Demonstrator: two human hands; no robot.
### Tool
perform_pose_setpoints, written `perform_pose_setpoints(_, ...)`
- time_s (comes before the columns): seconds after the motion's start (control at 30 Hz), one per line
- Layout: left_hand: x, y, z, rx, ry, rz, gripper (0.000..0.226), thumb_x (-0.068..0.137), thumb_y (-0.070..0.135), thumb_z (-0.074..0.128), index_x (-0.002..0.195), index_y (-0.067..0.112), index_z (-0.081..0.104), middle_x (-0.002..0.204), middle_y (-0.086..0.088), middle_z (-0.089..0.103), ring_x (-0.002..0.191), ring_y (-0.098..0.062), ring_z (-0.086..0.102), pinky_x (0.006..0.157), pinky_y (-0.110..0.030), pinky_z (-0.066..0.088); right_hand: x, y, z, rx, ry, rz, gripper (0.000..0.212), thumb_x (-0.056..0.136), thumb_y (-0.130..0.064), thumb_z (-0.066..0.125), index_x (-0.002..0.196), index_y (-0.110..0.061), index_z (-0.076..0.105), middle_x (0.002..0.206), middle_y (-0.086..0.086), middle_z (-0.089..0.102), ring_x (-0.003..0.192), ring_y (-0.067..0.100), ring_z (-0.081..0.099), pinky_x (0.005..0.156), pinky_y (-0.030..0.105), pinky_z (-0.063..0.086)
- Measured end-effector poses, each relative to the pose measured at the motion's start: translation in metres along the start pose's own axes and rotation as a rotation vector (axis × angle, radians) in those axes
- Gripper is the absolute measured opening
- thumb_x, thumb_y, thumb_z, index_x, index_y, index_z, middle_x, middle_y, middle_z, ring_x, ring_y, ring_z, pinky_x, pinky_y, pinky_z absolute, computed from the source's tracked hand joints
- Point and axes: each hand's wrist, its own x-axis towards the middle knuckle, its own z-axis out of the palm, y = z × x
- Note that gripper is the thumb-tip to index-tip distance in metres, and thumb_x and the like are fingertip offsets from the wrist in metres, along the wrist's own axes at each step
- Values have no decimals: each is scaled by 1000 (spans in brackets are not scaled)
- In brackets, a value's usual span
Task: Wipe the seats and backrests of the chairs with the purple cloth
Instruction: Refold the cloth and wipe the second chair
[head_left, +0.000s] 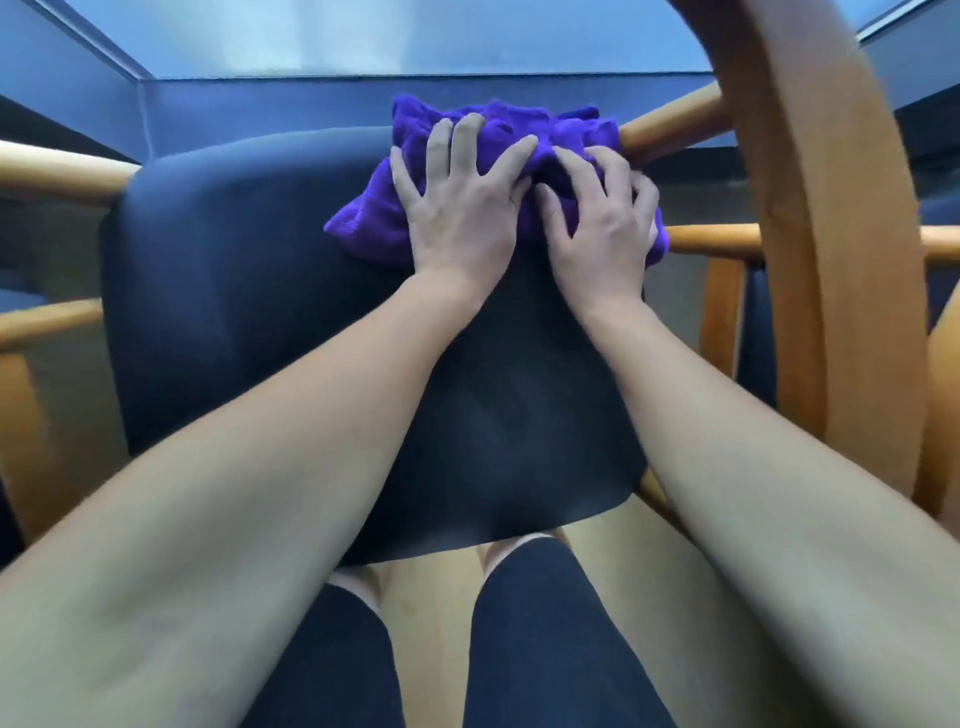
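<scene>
Left hand (457, 213) and right hand (597, 228) half hide the purple cloth (363, 231)

This looks like a meeting or dining room. Matching chairs (234, 260) with dark blue padded seats (519, 415) and curved wooden arms (57, 171) stand side by side, pushed up to a pale, glossy-topped counter (363, 31).
</scene>
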Motion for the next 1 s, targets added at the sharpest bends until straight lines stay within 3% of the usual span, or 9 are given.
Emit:
perform_pose_setpoints(0.23, 2, 4, 7, 25, 10, 26, 34, 102, 47, 33, 127, 39, 55, 151, 3, 36, 143, -24, 28, 113, -55, 19, 1, 7, 14, -64, 11, 71, 43, 96, -56, 37, 131, -37, 53, 140, -12, 46, 128, 19, 39, 95, 40, 34)
perform_pose_setpoints(0.53, -48, 44, 34, 60, -120, 266, 33, 102, 43, 33, 118, 32, 59, 148, 5, 40, 140, -24, 30, 110, -48, 19, -68, 49, 7, 184, 82, 380, 33, 94, -33, 52, 122, -17, 61, 130, 3, 54, 118, 28, 46, 86, 40, 40)
perform_pose_setpoints(0.7, -93, 49, 48, 79, -178, 362, 37, 102, 44, 29, 115, 31, 61, 145, 7, 44, 140, -23, 32, 109, -46, 19, -119, 63, 4, 165, 69, 514, 29, 92, -27, 54, 116, -13, 62, 124, 5, 56, 114, 29, 49, 88, 32, 31)
perform_pose_setpoints(0.87, -144, 43, 57, 99, -199, 446, 37, 103, 42, 31, 111, 27, 64, 143, 4, 49, 138, -24, 38, 108, -47, 22, -175, 66, 4, 103, 24, 602, 30, 90, -27, 55, 115, -12, 63, 124, 6, 57, 115, 31, 49, 94, 40, 35)
perform_pose_setpoints(1.0, -169, 34, 60, 81, -103, 484, 29, 101, 37, 42, 101, 24, 68, 131, 2, 60, 128, -25, 51, 101, -48, 33, -196, 69, 7, 81, 27, 552, 31, 88, -26, 54, 114, -11, 63, 123, 8, 57, 111, 35, 48, 94, 43, 36)
